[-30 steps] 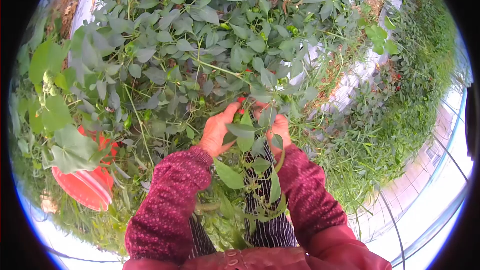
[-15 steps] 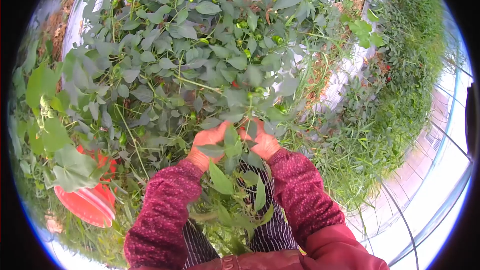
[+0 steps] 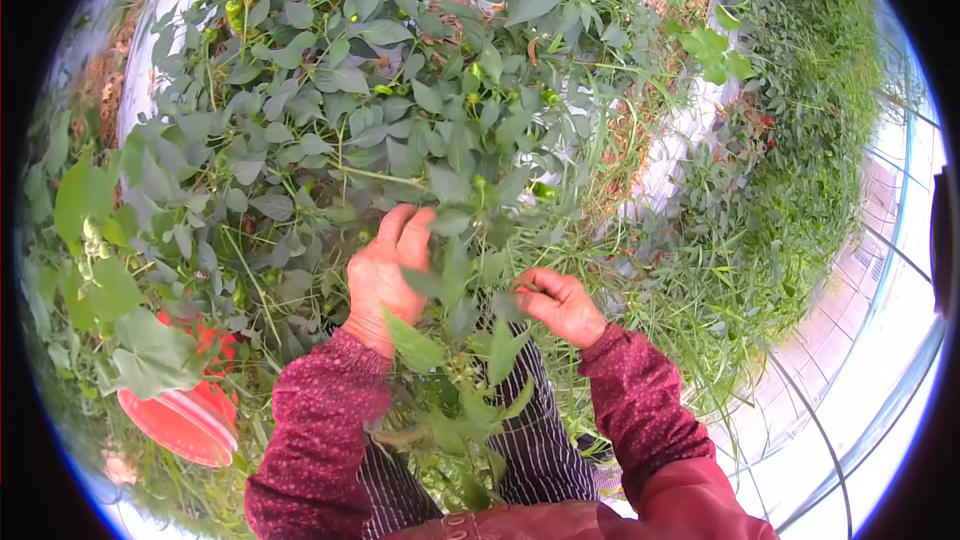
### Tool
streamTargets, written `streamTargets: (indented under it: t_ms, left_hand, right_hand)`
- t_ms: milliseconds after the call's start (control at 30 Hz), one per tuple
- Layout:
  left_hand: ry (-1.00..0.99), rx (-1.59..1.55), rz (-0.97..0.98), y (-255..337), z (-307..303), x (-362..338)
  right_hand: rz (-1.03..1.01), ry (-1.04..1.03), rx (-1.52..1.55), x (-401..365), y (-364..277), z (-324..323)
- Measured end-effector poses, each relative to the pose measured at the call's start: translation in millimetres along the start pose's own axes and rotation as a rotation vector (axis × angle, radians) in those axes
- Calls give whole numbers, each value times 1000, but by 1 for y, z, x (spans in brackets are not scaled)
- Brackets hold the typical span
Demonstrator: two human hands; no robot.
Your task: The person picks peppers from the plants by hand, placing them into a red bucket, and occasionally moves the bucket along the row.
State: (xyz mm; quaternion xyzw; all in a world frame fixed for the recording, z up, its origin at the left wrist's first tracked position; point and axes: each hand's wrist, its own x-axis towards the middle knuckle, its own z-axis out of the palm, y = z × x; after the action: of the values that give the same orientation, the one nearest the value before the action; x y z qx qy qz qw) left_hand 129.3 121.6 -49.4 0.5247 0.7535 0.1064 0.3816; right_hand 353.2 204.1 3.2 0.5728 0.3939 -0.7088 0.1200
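My left hand (image 3: 385,275) reaches into the leaves of a pepper plant (image 3: 450,185), its fingers stretched out and a little apart. A leaf covers part of that hand, and I see nothing held in it. Lower and to the right, my right hand (image 3: 562,306) has its fingers curled into a pinch beside the stems. Whatever may be between those fingertips is too small to name. Green peppers hang among the foliage, one pepper (image 3: 543,190) above my right hand and another pepper (image 3: 235,13) at the upper left.
A red plastic bucket (image 3: 180,428) lies tilted at the lower left, partly behind a broad leaf (image 3: 150,355). Pale ground sheeting (image 3: 665,175) and tall grass (image 3: 700,310) run along the right. Thin dark bars (image 3: 815,430) cross the lower right edge.
My hands were close together at the stems. The right has drawn away to the right and down; the left has stretched its fingers upward. The view has shifted slightly.
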Motion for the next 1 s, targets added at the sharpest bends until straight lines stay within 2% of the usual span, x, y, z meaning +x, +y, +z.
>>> streamTargets:
  t_ms: [67, 100, 167, 200, 233, 300, 333, 367, 433, 533, 600, 667, 700, 767, 800, 833, 900, 933, 1000]
  left_hand:
    - [39, -321, 16, 4, 2, 11]
    - [40, -321, 22, 6, 1, 15]
    - [40, -515, 52, 18, -17, 24]
    - [90, -383, 215, 24, -22, 27]
    - [77, -388, 221, 29, -18, 30]
    - [-113, -219, 322, 39, -9, 37]
    - [-349, -150, 184, 48, -15, 44]
    - [-355, -149, 185, 49, -15, 43]
    - [-442, -36, 182, 49, -15, 39]
    - [-382, -105, 185, 38, -4, 22]
    - [-364, -156, 202, 30, 1, 12]
    - [-297, -521, 111, 31, -9, 10]
    - [-305, -523, 115, 30, -9, 8]
    - [-246, -512, 179, 28, -8, 4]
    - [-304, -520, 164, 28, -8, 3]
    - [-307, -522, 165, 29, -9, 3]
    - [-279, -511, 208, 29, -9, 3]
    - [-280, -514, 209, 28, -9, 5]
    - [-291, -533, 296, 26, -12, 8]
  right_hand:
    - [-3, -66, -38, 0, 15, 5]
    - [-6, -62, -37, -3, 19, 5]
    - [-144, 54, -233, -8, 18, 9]
    - [-223, 96, -384, -11, 13, 10]
    - [-213, 106, -378, -14, 6, 11]
    - [-252, 64, -582, -14, -5, 12]
    - [-237, 48, -634, -13, -6, 13]
    - [-233, 49, -629, -13, -5, 14]
    - [-473, 230, -715, -14, 0, 15]
    - [-422, 317, -736, -19, 8, 10]
    - [-350, 383, -679, -22, 12, 8]
    - [-291, 500, -673, -25, 23, 1]
    - [-283, 506, -671, -26, 38, -4]
    - [-73, 536, -184, -29, 49, -11]
    - [-55, 477, 61, -35, 52, -16]
    - [-53, 480, 61, -40, 46, -15]
    - [-163, 244, 203, -48, 37, -12]
    - [-58, 169, 139, -52, 29, -8]
    - [-47, 158, 133, -49, 25, 8]
